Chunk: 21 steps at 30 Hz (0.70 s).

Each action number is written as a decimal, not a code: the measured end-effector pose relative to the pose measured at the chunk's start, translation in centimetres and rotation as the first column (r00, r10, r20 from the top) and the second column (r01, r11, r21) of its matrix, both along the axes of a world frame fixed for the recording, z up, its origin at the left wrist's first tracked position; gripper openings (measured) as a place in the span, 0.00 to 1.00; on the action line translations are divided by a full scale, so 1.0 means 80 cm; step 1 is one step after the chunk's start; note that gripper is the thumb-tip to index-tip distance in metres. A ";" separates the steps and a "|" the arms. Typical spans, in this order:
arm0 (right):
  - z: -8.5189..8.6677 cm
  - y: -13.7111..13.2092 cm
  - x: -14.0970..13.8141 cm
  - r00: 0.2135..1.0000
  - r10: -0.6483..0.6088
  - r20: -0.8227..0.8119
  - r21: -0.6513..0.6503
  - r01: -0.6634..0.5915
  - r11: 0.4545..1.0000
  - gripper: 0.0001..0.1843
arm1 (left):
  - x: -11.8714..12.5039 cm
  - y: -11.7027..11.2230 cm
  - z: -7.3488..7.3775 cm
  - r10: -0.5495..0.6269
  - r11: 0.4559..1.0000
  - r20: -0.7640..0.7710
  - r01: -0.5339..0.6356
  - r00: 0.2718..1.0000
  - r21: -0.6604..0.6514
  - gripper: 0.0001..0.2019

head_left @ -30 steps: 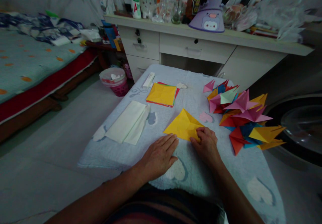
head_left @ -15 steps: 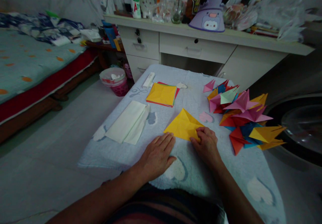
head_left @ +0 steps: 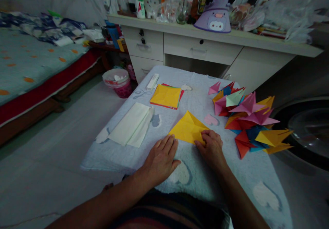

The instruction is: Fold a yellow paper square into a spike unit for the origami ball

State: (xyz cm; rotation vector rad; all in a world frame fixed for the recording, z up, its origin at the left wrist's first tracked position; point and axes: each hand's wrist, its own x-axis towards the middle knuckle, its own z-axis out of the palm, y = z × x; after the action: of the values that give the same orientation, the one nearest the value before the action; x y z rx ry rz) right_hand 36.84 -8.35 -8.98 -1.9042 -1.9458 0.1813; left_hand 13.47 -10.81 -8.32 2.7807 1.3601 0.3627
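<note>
A yellow sheet of origami paper (head_left: 189,128), folded to a triangle with its peak away from me, lies on the cloth-covered table (head_left: 205,177). My left hand (head_left: 163,157) rests flat, fingers stretched out, its tips at the triangle's left corner. At the right corner, my right hand (head_left: 210,146) pinches the paper's edge between thumb and fingers. Beyond the triangle sits a stack of square coloured papers (head_left: 166,96), yellow on top. Several folded paper pieces (head_left: 249,116) in pink, red, blue and yellow are heaped to the right.
A folded pale cloth or paper (head_left: 131,124) lies at the left of the table, and a small white box (head_left: 153,81) near its far left edge. Behind stands a white desk (head_left: 200,50) crowded with jars. A pink bucket (head_left: 119,85) stands on the floor, a bed (head_left: 38,68) further left.
My left fingertips have slid slightly along the triangle's lower left edge. The right hand keeps its pinch, and the view has shifted a little.
</note>
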 end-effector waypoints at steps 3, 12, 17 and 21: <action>-0.001 0.000 0.000 1.000 -0.004 -0.004 -0.013 0.004 1.000 0.07 | 0.000 -0.001 0.001 0.035 0.999 -0.016 -0.035 0.999 0.000 0.31; -0.003 0.001 0.002 1.000 -0.005 -0.001 0.020 0.005 1.000 0.06 | 0.000 -0.007 0.010 0.129 0.992 -0.035 -0.129 0.991 -0.001 0.34; -0.005 0.001 0.001 1.000 -0.010 0.004 0.040 0.010 0.999 0.06 | 0.014 0.001 0.017 0.002 0.999 0.071 -0.004 0.997 0.035 0.22; -0.007 0.002 0.002 1.000 -0.011 0.001 0.050 0.011 0.999 0.07 | 0.030 0.013 0.007 -0.191 0.981 0.116 0.194 0.975 -0.017 0.24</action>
State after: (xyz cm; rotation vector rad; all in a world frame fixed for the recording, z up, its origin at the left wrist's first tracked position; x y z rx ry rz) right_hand 36.96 -8.21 -9.52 -1.8829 -1.9221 0.1265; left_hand 15.90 -9.76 -7.73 2.7882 1.0530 0.4818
